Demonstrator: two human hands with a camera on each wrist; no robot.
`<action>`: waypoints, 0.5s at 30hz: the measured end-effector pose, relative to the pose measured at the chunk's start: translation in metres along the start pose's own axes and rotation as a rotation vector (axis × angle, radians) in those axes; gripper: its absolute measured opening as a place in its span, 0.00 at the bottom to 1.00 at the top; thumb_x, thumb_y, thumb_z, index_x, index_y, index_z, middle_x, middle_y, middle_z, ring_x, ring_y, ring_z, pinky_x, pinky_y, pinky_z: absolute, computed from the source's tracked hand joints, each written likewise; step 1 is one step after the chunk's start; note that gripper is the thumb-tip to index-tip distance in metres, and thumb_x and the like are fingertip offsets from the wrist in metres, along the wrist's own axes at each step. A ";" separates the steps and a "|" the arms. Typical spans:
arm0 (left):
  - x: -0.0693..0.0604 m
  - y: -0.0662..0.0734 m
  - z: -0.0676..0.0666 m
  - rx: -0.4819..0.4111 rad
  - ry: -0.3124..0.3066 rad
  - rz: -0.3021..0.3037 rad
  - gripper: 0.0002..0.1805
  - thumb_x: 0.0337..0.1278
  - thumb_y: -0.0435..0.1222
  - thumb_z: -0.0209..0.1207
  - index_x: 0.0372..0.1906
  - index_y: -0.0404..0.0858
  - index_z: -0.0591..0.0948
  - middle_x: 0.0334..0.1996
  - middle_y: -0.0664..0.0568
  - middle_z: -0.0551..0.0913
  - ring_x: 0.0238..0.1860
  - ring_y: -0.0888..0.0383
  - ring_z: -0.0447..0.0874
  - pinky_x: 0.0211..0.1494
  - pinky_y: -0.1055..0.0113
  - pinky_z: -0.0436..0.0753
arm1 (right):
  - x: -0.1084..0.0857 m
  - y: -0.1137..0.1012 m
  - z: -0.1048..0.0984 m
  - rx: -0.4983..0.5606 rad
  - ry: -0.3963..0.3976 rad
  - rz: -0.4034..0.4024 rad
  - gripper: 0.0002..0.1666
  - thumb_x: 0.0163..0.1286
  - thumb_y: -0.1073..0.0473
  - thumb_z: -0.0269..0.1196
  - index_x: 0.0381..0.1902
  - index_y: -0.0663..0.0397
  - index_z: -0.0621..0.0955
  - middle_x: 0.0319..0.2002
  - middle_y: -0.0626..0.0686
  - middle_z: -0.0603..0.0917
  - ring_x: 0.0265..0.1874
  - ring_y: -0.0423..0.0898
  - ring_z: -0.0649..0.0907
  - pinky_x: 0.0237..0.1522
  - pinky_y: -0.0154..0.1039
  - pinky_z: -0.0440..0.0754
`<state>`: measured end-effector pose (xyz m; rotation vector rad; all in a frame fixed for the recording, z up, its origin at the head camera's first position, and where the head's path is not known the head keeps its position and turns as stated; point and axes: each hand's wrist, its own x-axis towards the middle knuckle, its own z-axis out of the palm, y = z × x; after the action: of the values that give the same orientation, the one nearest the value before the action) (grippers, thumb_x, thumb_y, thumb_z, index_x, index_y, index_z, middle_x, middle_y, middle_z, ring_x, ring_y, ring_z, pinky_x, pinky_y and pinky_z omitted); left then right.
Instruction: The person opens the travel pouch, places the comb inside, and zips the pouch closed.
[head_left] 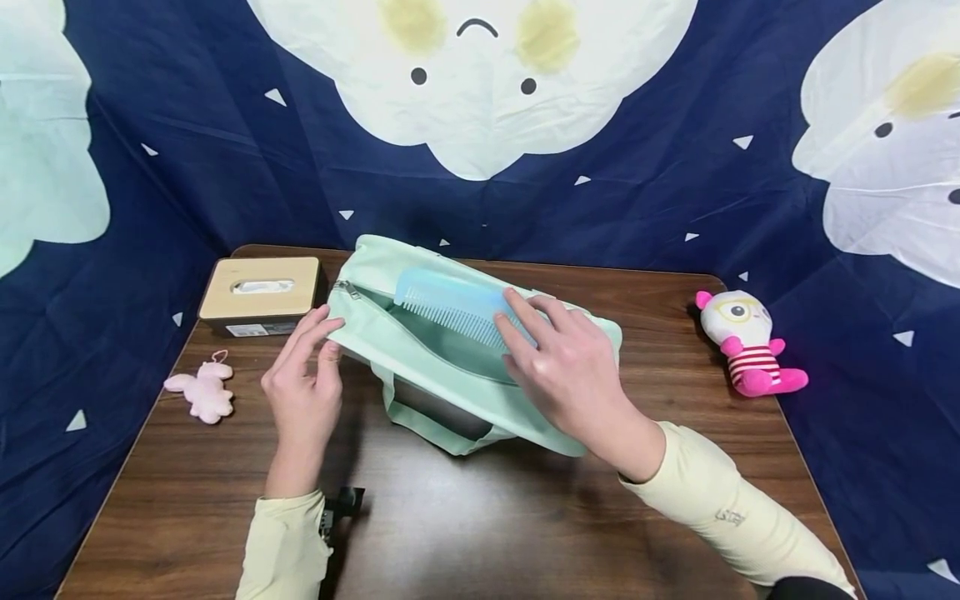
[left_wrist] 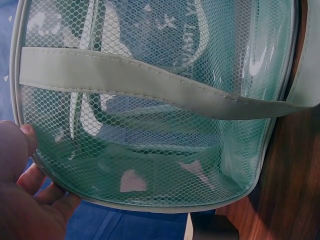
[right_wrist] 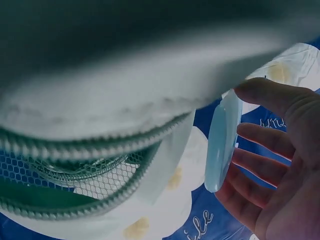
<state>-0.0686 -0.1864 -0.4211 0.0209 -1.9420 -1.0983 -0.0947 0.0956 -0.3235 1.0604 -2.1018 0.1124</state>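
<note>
A mint-green zip bag (head_left: pixel 517 408) with clear mesh sides stands on the table, its top unzipped. My left hand (head_left: pixel 306 379) pinches the bag's left edge, thumb on one side and fingers on the other, as the left wrist view shows. Above the opening, a light-blue comb (head_left: pixel 450 304) is held by my right hand (head_left: pixel 570 375), teeth pointing down toward the bag. In the right wrist view the comb (right_wrist: pixel 222 142) appears edge-on between thumb and fingers, beside the zipper (right_wrist: pixel 100 147). A strap handle (head_left: pixel 427 425) hangs at the bag's near side.
A tissue box (head_left: pixel 262 287) with a wooden top sits at the back left of the brown table (head_left: pixel 465 533). A pink plush charm (head_left: pixel 206 392) lies at the left edge. At the right edge is a plush toy (head_left: pixel 750 354) in red stripes. Dark-blue cloth hangs around the table.
</note>
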 end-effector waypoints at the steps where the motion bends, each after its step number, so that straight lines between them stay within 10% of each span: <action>1: 0.000 0.000 0.000 0.000 -0.001 0.000 0.08 0.62 0.24 0.65 0.45 0.31 0.89 0.54 0.39 0.88 0.59 0.44 0.86 0.66 0.75 0.74 | 0.000 0.000 0.001 0.003 -0.004 -0.001 0.25 0.48 0.65 0.78 0.48 0.59 0.88 0.54 0.59 0.88 0.46 0.56 0.85 0.38 0.47 0.85; 15: 0.000 -0.001 0.000 -0.001 0.006 0.007 0.08 0.61 0.23 0.66 0.44 0.31 0.89 0.53 0.41 0.88 0.60 0.46 0.85 0.66 0.74 0.74 | -0.001 0.001 0.005 0.000 -0.044 -0.015 0.24 0.49 0.66 0.77 0.48 0.59 0.88 0.54 0.60 0.88 0.47 0.56 0.85 0.36 0.47 0.83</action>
<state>-0.0691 -0.1867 -0.4215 0.0162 -1.9350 -1.0935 -0.0985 0.0950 -0.3273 1.0873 -2.1328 0.0822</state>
